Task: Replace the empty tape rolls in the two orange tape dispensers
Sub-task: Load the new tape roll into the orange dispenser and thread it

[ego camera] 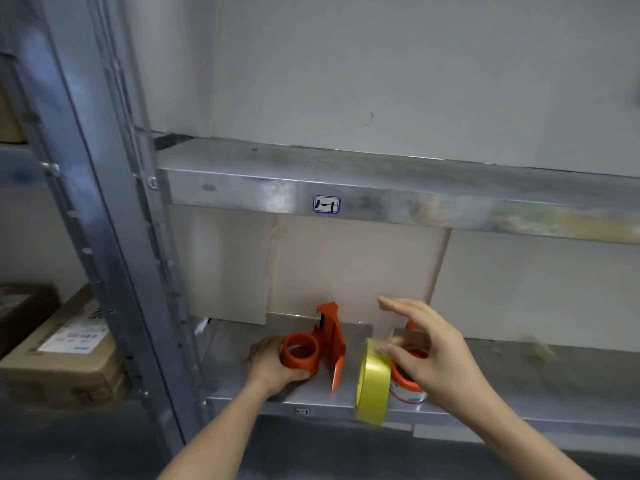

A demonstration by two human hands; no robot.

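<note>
Orange tape dispenser point(325, 341): in the head view it is seen on the lower metal shelf point(519, 372), its round hub showing no tape and turned toward the camera.
Left hand point(268, 362): the hub is gripped from the left, with the fingers curled under and round it.
Second orange dispenser point(407, 381): it is set further right on the same shelf, largely hidden behind the right hand; whether a roll is loaded cannot be told.
Yellow tape roll point(372, 382): it is stood on edge at the shelf's front lip, between the two dispensers and just beside the second.
Right hand point(427, 351): it is held over the roll with fingers spread and uncurled; whether the thumb touches the rim is hidden by blur.
Handling: the roll is judged light and stiff, but free to roll off the lip, so a hold across its rim is suggested. The plastic dispenser is judged light and rigid; the hub is the safe hold, and the cutter end is best avoided.
</note>
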